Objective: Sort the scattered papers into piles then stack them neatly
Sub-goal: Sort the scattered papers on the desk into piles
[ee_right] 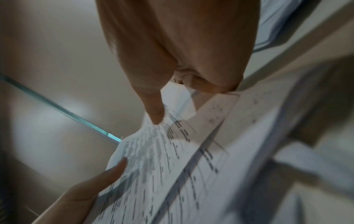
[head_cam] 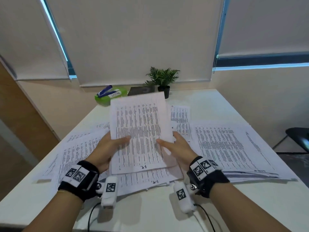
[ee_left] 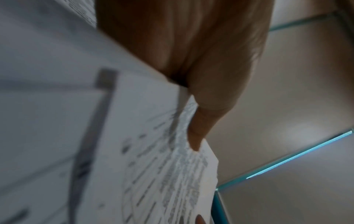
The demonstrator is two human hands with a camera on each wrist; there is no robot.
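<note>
A thin bundle of printed sheets point(head_cam: 142, 129) is held up, tilted, above the table's middle. My left hand point(head_cam: 108, 148) grips its left edge, thumb on the printed face. My right hand point(head_cam: 177, 148) grips the right edge the same way. In the left wrist view the left hand point(ee_left: 193, 115) pinches the sheets point(ee_left: 162, 174). The right wrist view has my right hand point(ee_right: 162, 98) pinching the paper point(ee_right: 172, 159), and the left hand's thumb point(ee_right: 113, 169) lies on the paper's far edge. More printed papers lie scattered at the left point(head_cam: 75, 153), under the bundle point(head_cam: 150, 178), and as a pile at the right point(head_cam: 234, 148).
On the white table point(head_cam: 150, 211), at its far edge, stand a green box point(head_cam: 110, 96) with a blue stapler point(head_cam: 105, 91) on it, a dark notebook point(head_cam: 140, 90) and a small potted plant point(head_cam: 163, 79). A black chair point(head_cam: 297, 139) is at the right. Cables point(head_cam: 90, 218) trail off the front edge.
</note>
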